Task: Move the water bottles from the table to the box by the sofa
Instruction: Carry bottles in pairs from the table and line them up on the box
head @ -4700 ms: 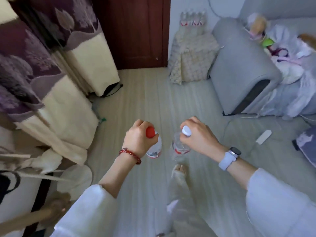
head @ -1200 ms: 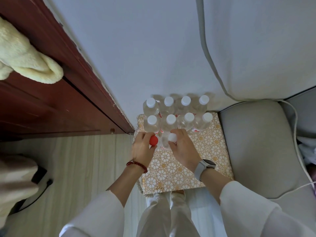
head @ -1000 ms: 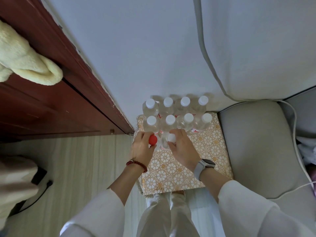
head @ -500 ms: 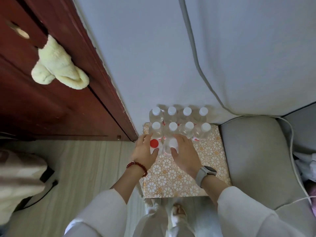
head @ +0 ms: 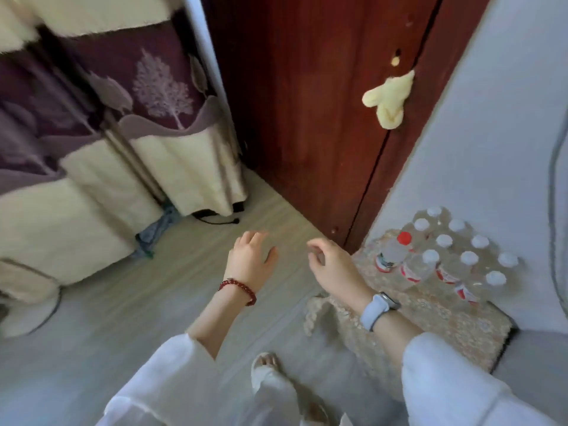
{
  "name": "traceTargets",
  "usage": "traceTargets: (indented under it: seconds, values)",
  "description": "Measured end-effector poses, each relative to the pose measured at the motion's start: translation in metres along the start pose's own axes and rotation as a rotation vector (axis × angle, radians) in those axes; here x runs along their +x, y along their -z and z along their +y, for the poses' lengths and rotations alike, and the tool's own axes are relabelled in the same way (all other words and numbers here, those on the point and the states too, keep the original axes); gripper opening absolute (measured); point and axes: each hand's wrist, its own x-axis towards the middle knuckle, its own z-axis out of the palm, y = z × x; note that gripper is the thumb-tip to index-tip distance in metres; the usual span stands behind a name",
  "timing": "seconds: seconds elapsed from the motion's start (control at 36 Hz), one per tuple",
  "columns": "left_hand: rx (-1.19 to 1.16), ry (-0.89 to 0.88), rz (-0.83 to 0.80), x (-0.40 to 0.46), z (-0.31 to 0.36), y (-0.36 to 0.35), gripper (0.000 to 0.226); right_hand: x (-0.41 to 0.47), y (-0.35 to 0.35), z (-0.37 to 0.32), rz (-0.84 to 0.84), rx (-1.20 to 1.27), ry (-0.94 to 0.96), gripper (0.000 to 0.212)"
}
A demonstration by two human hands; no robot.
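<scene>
Several clear water bottles stand in rows on the patterned gold-and-white box [head: 455,327] at the right, against the wall. One has a red cap [head: 393,252] and stands at the front left of the group; beside it is a white-capped bottle [head: 421,265]. My left hand [head: 250,259], with a red bead bracelet, hovers over the floor left of the box, fingers spread and empty. My right hand [head: 330,265], with a pale watch on the wrist, hangs at the box's left edge, fingers loosely curled and holding nothing.
A dark red wooden door [head: 322,118] with a yellow cloth [head: 388,101] on its handle stands behind the box. Purple-and-cream curtains [head: 107,133] hang at the left. A grey sofa arm [head: 534,358] borders the box at the lower right. Pale wood floor [head: 138,302] lies below.
Both hands have let go of the two bottles, which now stand on the box, and have drawn back to the left. My head has turned left toward the door and curtains.
</scene>
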Motion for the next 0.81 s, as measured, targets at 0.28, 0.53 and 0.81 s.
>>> traceTargets:
  seconds: [0.28, 0.53, 0.81]
  values:
    - [0.046, 0.453, 0.489, -0.181, -0.199, 0.197, 0.037, -0.054, -0.187, -0.234, -0.415, -0.058, 0.505, 0.028]
    - [0.096, 0.792, 0.818, -0.414, -0.37, 0.346, 0.035, -0.192, -0.415, -0.447, -0.741, -0.167, 0.901, 0.03]
    - [0.103, 1.07, 1.0, -0.595, -0.511, 0.46, 0.034, -0.342, -0.603, -0.612, -0.987, -0.149, 1.122, 0.029]
